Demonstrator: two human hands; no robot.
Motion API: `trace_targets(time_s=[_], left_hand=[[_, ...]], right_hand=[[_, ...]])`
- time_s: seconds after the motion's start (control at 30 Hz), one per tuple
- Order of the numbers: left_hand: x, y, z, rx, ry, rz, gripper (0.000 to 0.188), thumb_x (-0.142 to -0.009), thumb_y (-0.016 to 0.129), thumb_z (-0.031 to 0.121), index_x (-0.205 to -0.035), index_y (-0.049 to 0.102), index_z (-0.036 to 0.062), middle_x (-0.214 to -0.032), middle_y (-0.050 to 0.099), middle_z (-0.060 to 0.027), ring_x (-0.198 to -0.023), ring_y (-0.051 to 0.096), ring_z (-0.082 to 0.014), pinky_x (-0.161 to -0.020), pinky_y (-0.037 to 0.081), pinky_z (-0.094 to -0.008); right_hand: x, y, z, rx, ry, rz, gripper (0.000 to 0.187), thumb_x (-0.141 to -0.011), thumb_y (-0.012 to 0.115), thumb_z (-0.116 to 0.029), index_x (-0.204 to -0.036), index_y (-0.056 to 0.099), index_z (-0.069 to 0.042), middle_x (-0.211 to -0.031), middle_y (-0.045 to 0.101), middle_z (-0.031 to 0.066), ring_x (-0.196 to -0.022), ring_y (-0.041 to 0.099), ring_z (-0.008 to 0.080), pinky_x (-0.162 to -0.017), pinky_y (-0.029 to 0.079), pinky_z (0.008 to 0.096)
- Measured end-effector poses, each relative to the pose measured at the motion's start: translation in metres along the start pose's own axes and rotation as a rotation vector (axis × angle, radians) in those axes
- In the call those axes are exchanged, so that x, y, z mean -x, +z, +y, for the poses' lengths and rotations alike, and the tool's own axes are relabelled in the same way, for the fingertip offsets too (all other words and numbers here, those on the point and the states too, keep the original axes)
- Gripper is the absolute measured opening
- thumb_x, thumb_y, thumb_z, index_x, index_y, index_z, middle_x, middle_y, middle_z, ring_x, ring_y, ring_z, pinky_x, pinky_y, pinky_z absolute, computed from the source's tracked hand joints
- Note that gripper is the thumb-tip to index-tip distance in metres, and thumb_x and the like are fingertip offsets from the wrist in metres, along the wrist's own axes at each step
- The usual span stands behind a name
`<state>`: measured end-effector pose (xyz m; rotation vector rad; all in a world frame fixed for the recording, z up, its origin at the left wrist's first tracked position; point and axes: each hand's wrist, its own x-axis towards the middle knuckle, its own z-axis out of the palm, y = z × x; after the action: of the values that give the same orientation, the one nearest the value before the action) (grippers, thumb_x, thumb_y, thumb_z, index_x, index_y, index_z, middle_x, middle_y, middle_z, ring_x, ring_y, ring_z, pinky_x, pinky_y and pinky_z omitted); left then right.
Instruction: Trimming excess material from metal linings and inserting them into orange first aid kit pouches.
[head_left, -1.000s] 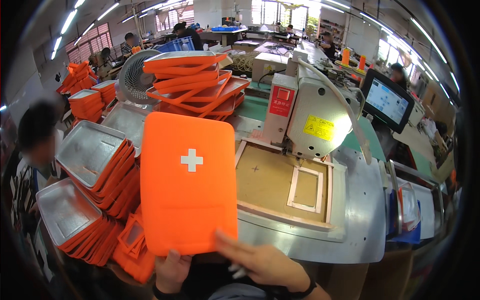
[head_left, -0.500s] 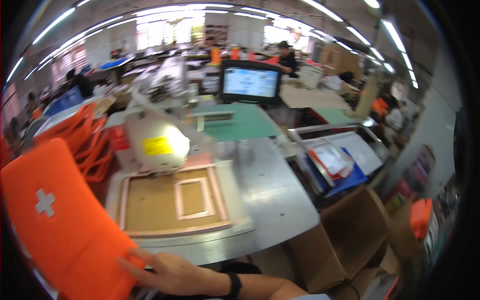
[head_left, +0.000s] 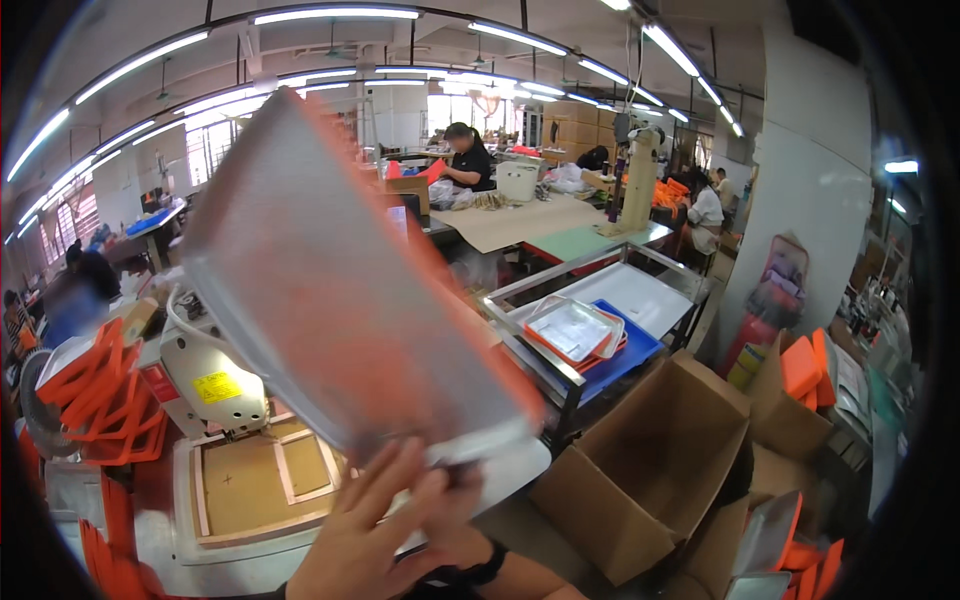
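A large orange panel (head_left: 310, 260) stands tilted in front of me, its greyish lining side toward me and orange showing along its right edge. It is blurred by motion. My right hand (head_left: 458, 505), with a black band at the wrist, grips its lower edge and is partly hidden behind my left hand. My left hand (head_left: 370, 530) is at that same lower edge, fingers stretched and apart, fingertips against the panel. Behind the panel, a white machine head (head_left: 212, 375) with a yellow label stands over a brown board with pale frame strips (head_left: 240, 495).
Orange frame-like pieces (head_left: 100, 395) are piled at the left. To the right stand an open cardboard box (head_left: 650, 470) and a metal trolley (head_left: 655, 285) holding a blue tray (head_left: 625, 365). More orange pieces (head_left: 800, 370) lie in a box beyond. Several people work farther back.
The panel has swung from the left to the middle and turned from its orange face with a white cross to its grey side. My left hand has come into view. The view has turned right.
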<state>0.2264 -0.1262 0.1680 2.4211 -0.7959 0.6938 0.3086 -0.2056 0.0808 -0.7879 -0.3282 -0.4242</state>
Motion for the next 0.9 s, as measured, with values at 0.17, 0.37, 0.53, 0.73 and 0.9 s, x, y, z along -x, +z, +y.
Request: trace_targets(time_s=[0.17,0.37,0.53,0.73,0.9], left_hand=[[0.015,0.028,0.005,0.081,0.037,-0.114,0.053,-0.073,0.075,0.009,-0.124,0.062,0.0090,-0.144,0.045,-0.0197,-0.133,0.041,-0.0421,-0.109,0.037,-0.0491],[0.083,0.040,-0.029,0.001,-0.181,-0.146,0.041,-0.077,0.071,0.005,-0.118,0.064,0.0051,-0.138,0.050,-0.0220,-0.127,0.046,-0.0428,-0.104,0.041,-0.0480],[0.117,0.046,-0.039,-0.065,-0.274,-0.110,0.038,-0.079,0.069,0.003,-0.117,0.064,0.0043,-0.133,0.054,-0.0209,-0.124,0.049,-0.0419,-0.104,0.041,-0.0488],[0.134,0.045,-0.041,-0.247,-0.349,-0.015,0.035,-0.077,0.071,0.007,-0.111,0.064,0.0038,-0.120,0.060,-0.0161,-0.117,0.054,-0.0378,-0.106,0.040,-0.0520],[0.133,0.038,-0.038,-0.074,-0.332,0.128,0.031,-0.079,0.071,0.011,-0.107,0.063,0.0043,-0.117,0.059,-0.0140,-0.118,0.053,-0.0369,-0.108,0.035,-0.0546]], right_hand=[[-0.079,-0.063,-0.032,-0.066,0.268,0.327,0.008,-0.087,0.063,-0.003,-0.086,0.054,-0.002,-0.060,0.050,0.0024,-0.045,0.048,0.0120,-0.040,0.037,0.0285],[-0.181,-0.226,0.017,-0.212,0.243,0.521,0.007,-0.085,0.060,-0.001,-0.088,0.054,0.000,-0.069,0.055,0.0096,-0.057,0.056,0.0207,-0.048,0.043,0.0308],[-0.266,-0.326,0.064,-0.247,0.342,0.635,0.010,-0.087,0.058,-0.001,-0.096,0.054,0.002,-0.079,0.060,0.0131,-0.066,0.063,0.0237,-0.055,0.053,0.0326],[-0.251,-0.298,0.071,1.472,-0.119,-0.196,0.022,-0.093,0.057,-0.018,-0.098,0.065,0.002,-0.093,0.068,0.0178,-0.086,0.063,0.0253,-0.076,0.049,0.0391],[-0.270,-0.347,0.056,0.187,0.532,-0.034,0.023,-0.094,0.055,-0.016,-0.110,0.060,-0.001,-0.096,0.065,0.0067,-0.080,0.056,0.0136,-0.071,0.047,0.0259]])
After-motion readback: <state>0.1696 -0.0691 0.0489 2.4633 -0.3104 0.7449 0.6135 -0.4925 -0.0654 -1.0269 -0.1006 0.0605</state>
